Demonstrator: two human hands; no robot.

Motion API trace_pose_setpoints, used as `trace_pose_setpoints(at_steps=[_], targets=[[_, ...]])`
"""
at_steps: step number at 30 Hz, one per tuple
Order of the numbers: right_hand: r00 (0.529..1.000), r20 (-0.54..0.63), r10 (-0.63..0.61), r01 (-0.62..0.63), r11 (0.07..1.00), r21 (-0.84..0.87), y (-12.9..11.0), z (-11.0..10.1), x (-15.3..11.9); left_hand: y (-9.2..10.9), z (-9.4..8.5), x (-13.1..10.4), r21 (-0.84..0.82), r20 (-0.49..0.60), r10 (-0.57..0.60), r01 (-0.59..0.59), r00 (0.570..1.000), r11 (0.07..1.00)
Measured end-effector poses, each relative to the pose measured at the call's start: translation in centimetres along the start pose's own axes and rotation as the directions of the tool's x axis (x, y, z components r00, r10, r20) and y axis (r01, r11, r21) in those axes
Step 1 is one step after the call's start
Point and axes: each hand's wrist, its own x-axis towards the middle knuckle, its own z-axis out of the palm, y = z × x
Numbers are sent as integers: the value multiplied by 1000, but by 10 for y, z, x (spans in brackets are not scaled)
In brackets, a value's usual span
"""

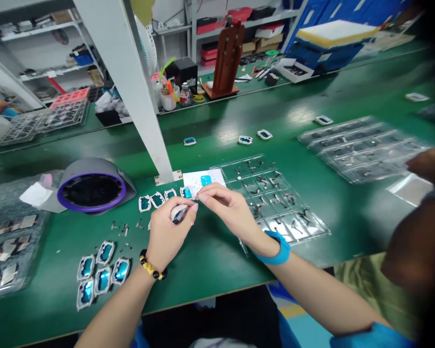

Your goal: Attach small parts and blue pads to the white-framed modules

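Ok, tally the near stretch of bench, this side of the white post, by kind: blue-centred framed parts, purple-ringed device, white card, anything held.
Blue-centred framed parts: 9 (five clustered, four in a row)
Purple-ringed grey device: 1
White card: 1
Small part held in the left hand: 1
Total: 12

Both hands meet fingertip to fingertip, left hand (168,232) curled, right hand (228,208) pinching.

The small part (179,213) is mostly hidden inside the left hand's (167,231) fingers.
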Motion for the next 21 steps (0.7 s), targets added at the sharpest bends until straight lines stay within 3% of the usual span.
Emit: trace_pose_setpoints(at_steps=[7,16,21], targets=[[999,18,-31,33,996,-80,-2,2,-2,0,1,2,-7,28,-65,65,998,998],[981,9,-193,189,948,-258,0,2,-2,-6,1,0,35,54,16,-18,998,999],[965,-38,-260,234,917,-323,-2,-4,4,-10,6,12,139,93,23,-35,995,990]])
